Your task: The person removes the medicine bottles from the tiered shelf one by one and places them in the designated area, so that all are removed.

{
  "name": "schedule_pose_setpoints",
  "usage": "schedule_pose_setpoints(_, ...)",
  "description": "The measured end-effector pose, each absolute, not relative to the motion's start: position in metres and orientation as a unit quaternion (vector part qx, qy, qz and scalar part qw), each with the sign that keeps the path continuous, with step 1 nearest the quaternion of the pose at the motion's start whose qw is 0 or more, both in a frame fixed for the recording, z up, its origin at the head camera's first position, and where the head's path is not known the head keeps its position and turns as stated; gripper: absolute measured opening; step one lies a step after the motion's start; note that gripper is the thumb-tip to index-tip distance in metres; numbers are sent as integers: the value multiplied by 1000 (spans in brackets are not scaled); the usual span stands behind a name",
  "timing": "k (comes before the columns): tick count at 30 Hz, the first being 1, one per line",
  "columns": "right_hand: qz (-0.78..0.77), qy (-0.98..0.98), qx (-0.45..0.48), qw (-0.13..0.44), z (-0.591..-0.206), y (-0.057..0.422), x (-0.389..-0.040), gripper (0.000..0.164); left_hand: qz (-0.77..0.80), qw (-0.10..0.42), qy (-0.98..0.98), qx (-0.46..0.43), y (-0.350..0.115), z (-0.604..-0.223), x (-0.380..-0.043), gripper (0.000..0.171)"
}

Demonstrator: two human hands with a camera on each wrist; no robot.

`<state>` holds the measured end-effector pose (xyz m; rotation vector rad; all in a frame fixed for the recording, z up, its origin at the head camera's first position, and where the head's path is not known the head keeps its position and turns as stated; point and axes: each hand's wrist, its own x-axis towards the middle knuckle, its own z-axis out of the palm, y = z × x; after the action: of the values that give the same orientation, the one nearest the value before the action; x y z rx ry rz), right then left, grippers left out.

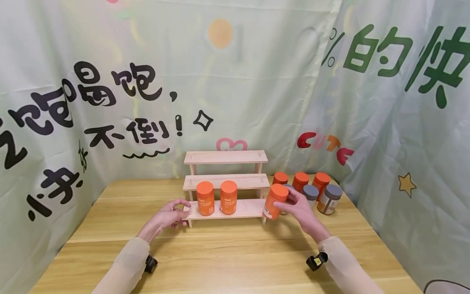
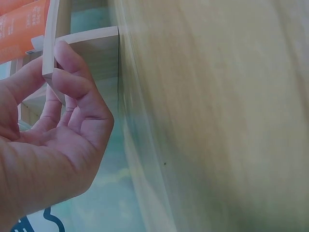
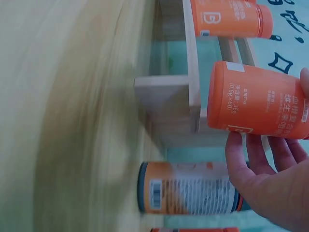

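Observation:
A three-tier wooden display rack [image 1: 225, 157] stands on the table. My left hand [image 1: 169, 214] pinches the left end of its lowest step between thumb and fingers, as the left wrist view shows at the board's edge [image 2: 49, 43]. With my right hand [image 1: 300, 209] I hold an orange pill bottle [image 1: 273, 203], slightly tilted, at the right end of that step. In the right wrist view its base [image 3: 216, 94] is close to the board's end. Two more orange bottles, one left [image 1: 205, 199] and one nearer the middle [image 1: 229, 198], stand upright on the lowest step.
Right of the rack, several bottles stand grouped, orange-capped ones [image 1: 321, 179] behind and grey-capped ones [image 1: 329, 199] in front, partly behind my right hand. A printed curtain [image 1: 257, 102] hangs around the wooden table [image 1: 227, 261] at the back and sides.

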<state>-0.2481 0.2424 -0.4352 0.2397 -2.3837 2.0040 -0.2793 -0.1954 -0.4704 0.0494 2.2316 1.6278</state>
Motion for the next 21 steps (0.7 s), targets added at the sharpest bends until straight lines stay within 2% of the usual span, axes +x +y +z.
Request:
schedule_pose_setpoints(9, 617, -786, 44, 2, -440, 266, -240, 72, 581, 190, 791, 20, -197, -473, -277, 35)
schedule_pose_setpoints(21, 595, -803, 44, 2, -439, 290, -234, 72, 583, 183, 792, 26, -195, -472, -277, 34)
